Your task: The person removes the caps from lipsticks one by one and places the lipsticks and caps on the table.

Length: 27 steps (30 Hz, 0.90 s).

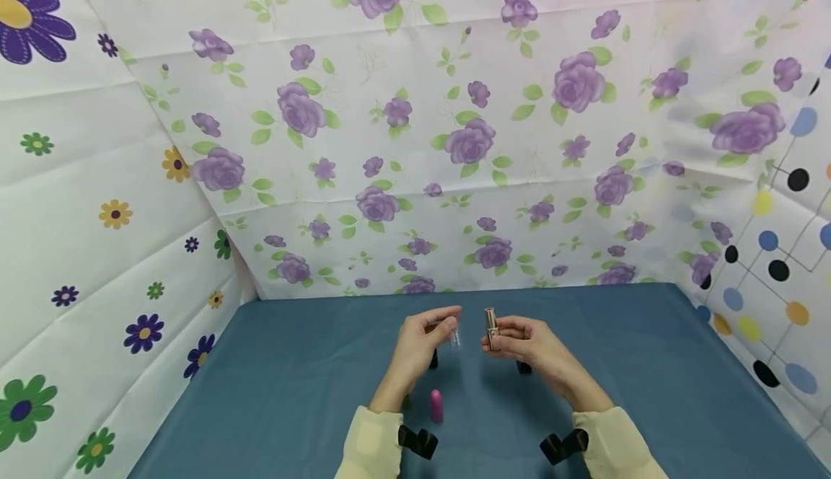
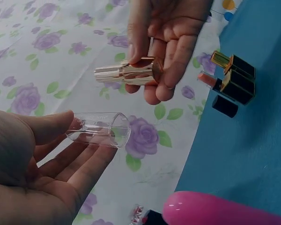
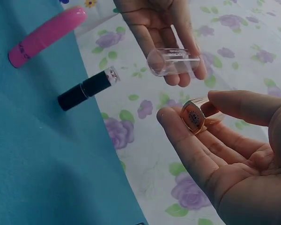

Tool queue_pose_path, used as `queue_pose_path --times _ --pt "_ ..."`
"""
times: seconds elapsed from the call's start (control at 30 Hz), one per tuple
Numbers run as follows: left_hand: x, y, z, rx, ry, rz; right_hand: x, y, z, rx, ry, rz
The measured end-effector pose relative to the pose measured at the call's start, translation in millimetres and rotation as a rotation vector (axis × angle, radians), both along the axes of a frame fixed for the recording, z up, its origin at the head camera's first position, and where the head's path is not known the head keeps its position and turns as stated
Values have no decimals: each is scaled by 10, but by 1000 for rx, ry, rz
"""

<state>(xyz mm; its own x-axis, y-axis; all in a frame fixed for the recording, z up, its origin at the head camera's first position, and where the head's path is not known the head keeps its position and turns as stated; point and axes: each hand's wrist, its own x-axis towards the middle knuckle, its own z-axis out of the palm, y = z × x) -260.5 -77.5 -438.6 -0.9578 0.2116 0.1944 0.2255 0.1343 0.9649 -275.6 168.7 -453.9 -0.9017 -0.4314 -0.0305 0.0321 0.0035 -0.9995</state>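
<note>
My left hand [image 1: 415,342] pinches a clear plastic lipstick cap [image 2: 96,129] between thumb and fingers; its rounded mouth faces right in the left wrist view. A shiny gold lipstick tube [image 2: 133,72] is pinched in my right hand [image 1: 535,345], its narrower stepped end uppermost in the head view. The right wrist view shows the tube's flat base with a small round label. Cap and tube are held apart, a short gap between them, above the table. Fingertips partly cover both.
A pink rounded tube [image 1: 436,407] stands on the blue tablecloth [image 1: 305,392] between the forearms. A black tube with a clear end [image 3: 86,89] is nearby. Across from it are black-and-gold lipstick cases [image 2: 239,79], one showing a coral tip, beside a black cap [image 2: 225,107]. Flowered cloth [image 1: 415,140] hangs behind.
</note>
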Motion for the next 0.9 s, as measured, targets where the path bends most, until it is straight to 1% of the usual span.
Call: queue_pose_path --times 0.07,0.2,0.4,0.53,0.7,0.9 --pt "-16 12 24 -36 16 -5 -27 12 16 11 11 4" --pt "-51 45 44 -91 19 -2 -48 22 34 66 43 1" --pt "-107 87 65 -174 22 40 -85 -10 45 133 92 -37" --pt "-138 110 90 -199 32 48 -103 -45 64 190 112 -74" --pt "-163 152 116 -212 39 46 -87 -90 109 243 127 -101" --pt "-188 198 151 -246 32 52 -115 -133 138 297 123 -148"
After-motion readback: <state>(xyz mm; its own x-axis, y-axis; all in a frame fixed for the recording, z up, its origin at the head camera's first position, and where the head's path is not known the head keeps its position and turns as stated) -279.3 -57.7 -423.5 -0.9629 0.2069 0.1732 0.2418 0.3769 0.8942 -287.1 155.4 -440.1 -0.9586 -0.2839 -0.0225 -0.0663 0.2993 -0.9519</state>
